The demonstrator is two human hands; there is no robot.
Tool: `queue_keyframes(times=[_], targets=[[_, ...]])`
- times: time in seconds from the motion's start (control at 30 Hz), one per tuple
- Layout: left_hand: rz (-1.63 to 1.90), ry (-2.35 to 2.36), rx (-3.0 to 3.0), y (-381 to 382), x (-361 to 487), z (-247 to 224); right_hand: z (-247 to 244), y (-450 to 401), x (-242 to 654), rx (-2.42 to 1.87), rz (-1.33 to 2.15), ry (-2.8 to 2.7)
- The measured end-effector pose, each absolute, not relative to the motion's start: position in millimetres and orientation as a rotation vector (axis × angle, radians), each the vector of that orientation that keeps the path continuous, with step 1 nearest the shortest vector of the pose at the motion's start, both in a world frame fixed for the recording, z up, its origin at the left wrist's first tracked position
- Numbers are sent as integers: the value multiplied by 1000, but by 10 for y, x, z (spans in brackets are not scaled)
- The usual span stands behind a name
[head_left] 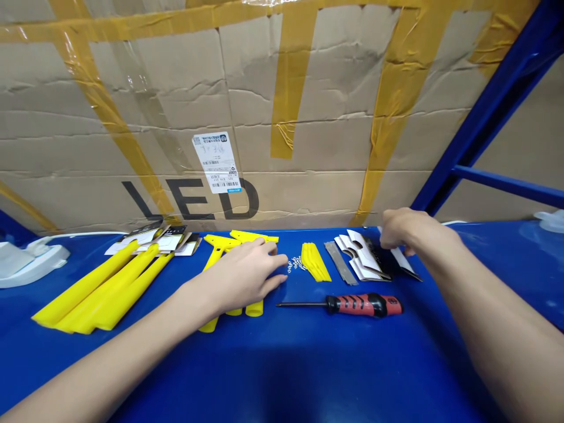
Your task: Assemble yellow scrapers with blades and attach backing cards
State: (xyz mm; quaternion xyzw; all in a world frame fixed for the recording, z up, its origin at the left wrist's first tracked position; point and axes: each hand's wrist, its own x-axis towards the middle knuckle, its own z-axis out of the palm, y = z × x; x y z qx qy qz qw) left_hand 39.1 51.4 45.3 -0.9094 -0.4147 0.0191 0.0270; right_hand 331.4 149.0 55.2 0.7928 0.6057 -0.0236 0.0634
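Observation:
My left hand (247,273) rests over the yellow T-shaped handles (215,247), fingers apart and pointing right, beside small metal screws (296,262). My right hand (399,232) is at the right, fingers curled down by a folded card (405,263); whether it grips the card is hard to tell. Left of that hand lie folded white and black cards (361,255), grey metal blades (341,263) and small yellow pieces (314,262). In front of them a red and black screwdriver (365,305) lies with its tip to the left.
Yellow handles with cards attached (106,282) lie at the left on the blue table (308,364). A large taped cardboard box (330,117) stands behind. Blue metal frame bars (467,135) rise at the right. A white plastic object (33,264) sits at the far left.

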Motion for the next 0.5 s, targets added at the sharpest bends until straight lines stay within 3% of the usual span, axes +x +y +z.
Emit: queue_keyframes(times=[0.27,0.4,0.5], targets=[[65,-1471,-2658,503,407,439,894,1234,2902,2236,-216,1879],[62,-1621,-2593,512,388,386,904,1138,2707,2108,-3,2038],[22,-1697,-2568,537,365,337,881,1074,2606,2049,-40,2273]])
